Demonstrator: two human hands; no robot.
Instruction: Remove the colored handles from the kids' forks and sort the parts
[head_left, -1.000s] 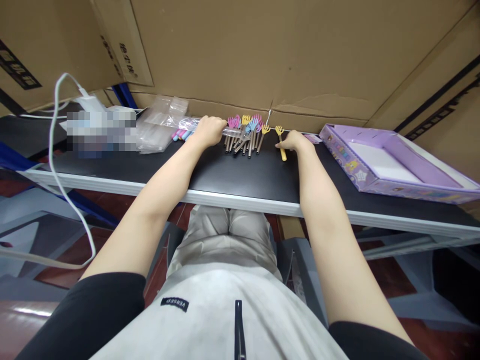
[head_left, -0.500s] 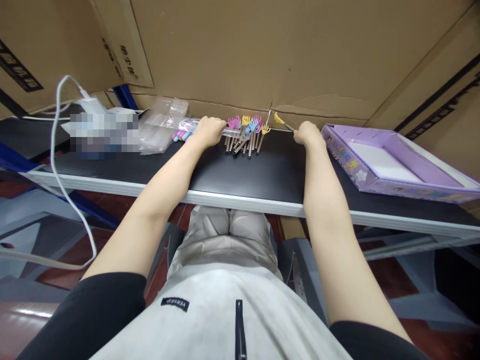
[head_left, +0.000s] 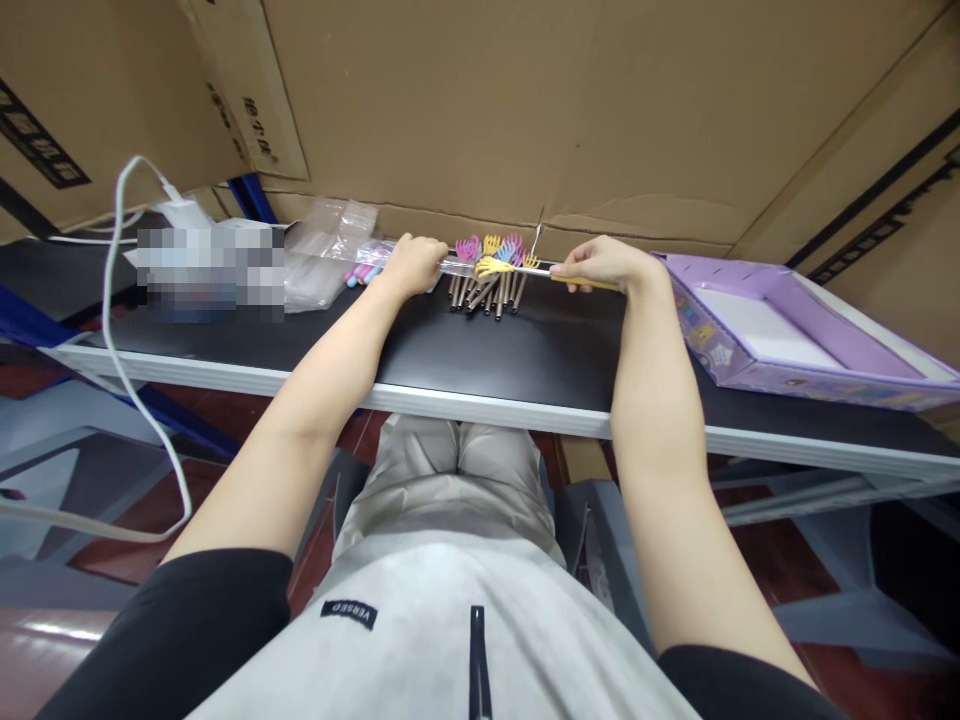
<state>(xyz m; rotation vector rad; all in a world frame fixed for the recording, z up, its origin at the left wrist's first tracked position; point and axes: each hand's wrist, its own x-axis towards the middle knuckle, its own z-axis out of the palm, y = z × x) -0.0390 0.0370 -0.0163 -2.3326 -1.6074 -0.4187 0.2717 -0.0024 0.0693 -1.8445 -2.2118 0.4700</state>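
Observation:
My right hand (head_left: 606, 263) is closed around the yellow handle of a back scratcher (head_left: 534, 271), whose yellow claw head points left. That head is beside the end of a clear plastic sleeve (head_left: 459, 266); I cannot tell if it is inside. My left hand (head_left: 414, 265) pinches the sleeve, its fingers partly hidden. Behind and below the claw lies a heap of several back scratchers (head_left: 499, 300), with pink, yellow and blue claw heads and metal rods. Pink and blue handle ends (head_left: 363, 273) show left of my left hand.
Clear plastic bags (head_left: 319, 265) lie on the black shelf (head_left: 495, 355) to the left, near a white cable (head_left: 109, 270) and a blurred-out patch. A purple open box (head_left: 750, 372) stands at the right. Cardboard (head_left: 480, 110) walls the back.
My right hand has turned and brought the yellow back scratcher left and down, so its claw now lies level at the sleeve's end. My left hand has hardly moved.

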